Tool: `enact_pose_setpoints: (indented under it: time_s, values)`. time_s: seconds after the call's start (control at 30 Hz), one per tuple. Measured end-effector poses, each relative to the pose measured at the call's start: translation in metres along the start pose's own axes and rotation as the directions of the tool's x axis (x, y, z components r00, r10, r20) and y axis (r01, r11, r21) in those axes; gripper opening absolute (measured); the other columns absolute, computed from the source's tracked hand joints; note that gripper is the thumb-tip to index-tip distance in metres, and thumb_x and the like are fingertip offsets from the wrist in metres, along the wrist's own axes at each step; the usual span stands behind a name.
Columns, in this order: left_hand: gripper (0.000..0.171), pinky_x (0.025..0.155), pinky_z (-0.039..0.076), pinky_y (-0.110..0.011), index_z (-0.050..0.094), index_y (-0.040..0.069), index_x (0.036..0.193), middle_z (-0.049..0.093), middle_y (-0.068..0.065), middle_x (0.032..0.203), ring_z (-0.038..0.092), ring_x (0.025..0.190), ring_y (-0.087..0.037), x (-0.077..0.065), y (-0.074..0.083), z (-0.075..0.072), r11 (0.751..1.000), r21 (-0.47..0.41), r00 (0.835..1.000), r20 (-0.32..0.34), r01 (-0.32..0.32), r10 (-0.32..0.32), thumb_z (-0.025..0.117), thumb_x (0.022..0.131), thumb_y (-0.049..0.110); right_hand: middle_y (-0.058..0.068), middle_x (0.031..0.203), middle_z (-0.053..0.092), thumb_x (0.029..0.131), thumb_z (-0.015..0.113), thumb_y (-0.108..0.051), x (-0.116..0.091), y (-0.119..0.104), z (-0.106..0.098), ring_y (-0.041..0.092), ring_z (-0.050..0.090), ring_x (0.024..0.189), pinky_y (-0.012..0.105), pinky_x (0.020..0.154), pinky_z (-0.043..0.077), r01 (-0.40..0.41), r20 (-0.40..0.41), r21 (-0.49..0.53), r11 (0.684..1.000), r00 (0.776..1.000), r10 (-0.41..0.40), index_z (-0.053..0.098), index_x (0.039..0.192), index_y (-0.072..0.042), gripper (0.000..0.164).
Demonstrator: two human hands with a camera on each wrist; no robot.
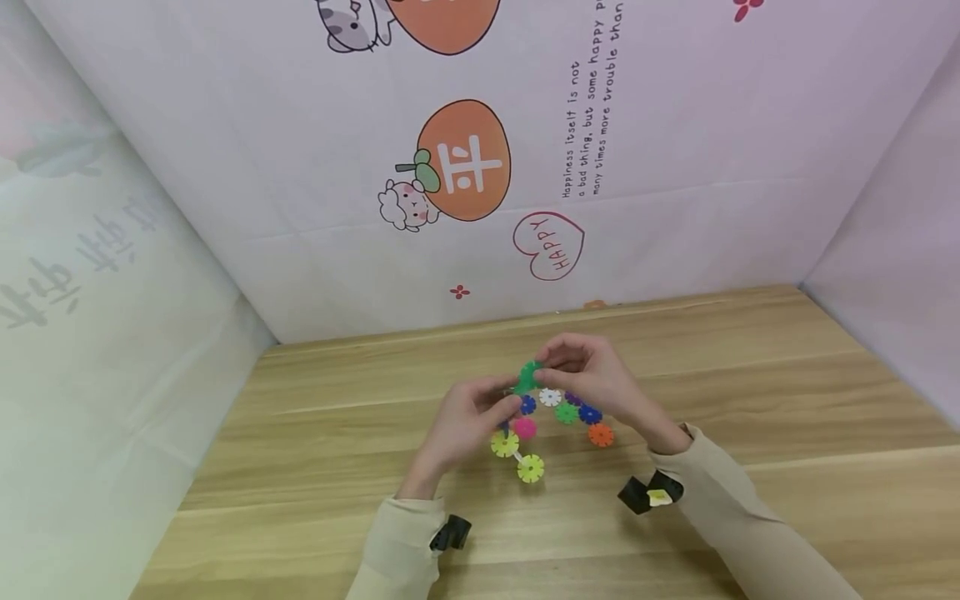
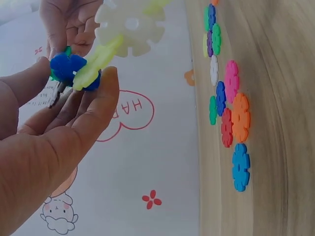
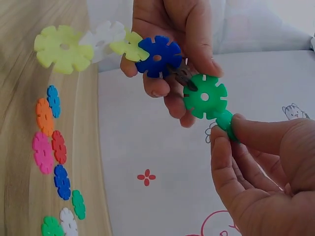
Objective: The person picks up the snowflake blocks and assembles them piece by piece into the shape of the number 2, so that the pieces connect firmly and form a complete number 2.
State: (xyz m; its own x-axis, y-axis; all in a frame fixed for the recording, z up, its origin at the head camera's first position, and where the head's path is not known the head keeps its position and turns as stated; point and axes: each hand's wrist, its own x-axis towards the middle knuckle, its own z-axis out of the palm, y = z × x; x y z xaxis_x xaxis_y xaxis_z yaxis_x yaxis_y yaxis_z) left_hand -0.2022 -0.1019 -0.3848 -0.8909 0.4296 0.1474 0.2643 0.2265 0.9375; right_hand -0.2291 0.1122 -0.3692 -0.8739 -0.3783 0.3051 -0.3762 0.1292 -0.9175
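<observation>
A chain of slotted plastic snowflake discs hangs between both hands above the table. My left hand grips it around the blue disc, where a dark disc also joins. Past that hand, the chain runs to a small yellow disc, a white disc and a larger yellow disc. On its other side a green disc is slotted to a second green disc, seen nearly edge-on. My right hand pinches this second one between thumb and fingers.
Behind the hands, loose discs lie in a cluster on the wooden table: an orange disc, a pink disc, a red disc, a light blue disc and several others. A printed cloth stands along the back edge.
</observation>
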Motion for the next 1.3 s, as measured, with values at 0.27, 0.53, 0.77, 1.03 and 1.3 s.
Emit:
enact_pose_setpoints:
  time_s: [0.27,0.53,0.77,1.03,1.3]
  values:
    - [0.026,0.071,0.054,-0.028,0.066,0.010,0.121,0.069,-0.003,0.094,0.060,0.078,-0.018,0.001,-0.001,0.000,0.998,-0.038,0.999,0.023,0.045,-0.044,0.055,0.098,0.015,0.015,0.085,0.070,0.085,0.070,0.000,-0.001,-0.001,0.005,0.027,0.069,0.074,0.037,0.068,0.058,0.012,-0.040,0.027,1.000,0.999,-0.010,0.066,0.096,0.002,0.012]
    - [0.024,0.062,0.050,-0.023,0.068,0.006,0.117,0.066,-0.004,0.083,0.055,0.070,-0.016,0.002,0.000,0.001,0.999,-0.020,0.999,0.011,0.049,-0.049,0.054,0.099,0.013,0.014,0.081,0.070,0.084,0.072,0.000,0.000,0.001,0.010,0.020,0.067,0.067,0.025,0.060,0.055,0.036,-0.092,-0.028,0.999,0.995,-0.038,0.067,0.093,0.002,0.011]
    - [0.025,0.065,0.052,-0.024,0.067,0.003,0.118,0.070,-0.008,0.094,0.059,0.073,-0.011,0.003,0.000,0.002,0.999,0.003,0.999,0.017,0.042,-0.042,0.055,0.098,0.014,0.014,0.080,0.070,0.083,0.072,0.001,0.001,0.004,0.008,0.018,0.067,0.065,0.023,0.054,0.052,0.012,-0.051,-0.013,1.000,0.999,-0.012,0.067,0.092,0.002,0.010]
    - [0.032,0.077,0.056,-0.030,0.059,0.002,0.129,0.069,-0.013,0.110,0.065,0.089,-0.022,0.001,0.001,0.000,0.998,-0.061,0.998,0.063,0.025,-0.021,0.053,0.100,0.015,0.015,0.086,0.071,0.086,0.070,-0.002,0.002,0.004,0.007,0.025,0.068,0.072,0.026,0.059,0.054,-0.022,-0.048,0.006,1.000,0.999,0.022,0.067,0.098,0.001,0.013]
    - [0.034,0.074,0.057,-0.032,0.061,0.004,0.126,0.068,-0.013,0.110,0.067,0.087,-0.021,0.002,-0.001,-0.001,0.996,-0.082,0.999,0.010,0.042,-0.041,0.062,0.095,0.017,0.018,0.090,0.067,0.084,0.071,0.000,0.001,0.005,0.012,0.022,0.070,0.077,0.036,0.069,0.058,-0.069,-0.067,0.061,0.996,0.995,0.073,0.065,0.099,0.004,0.016]
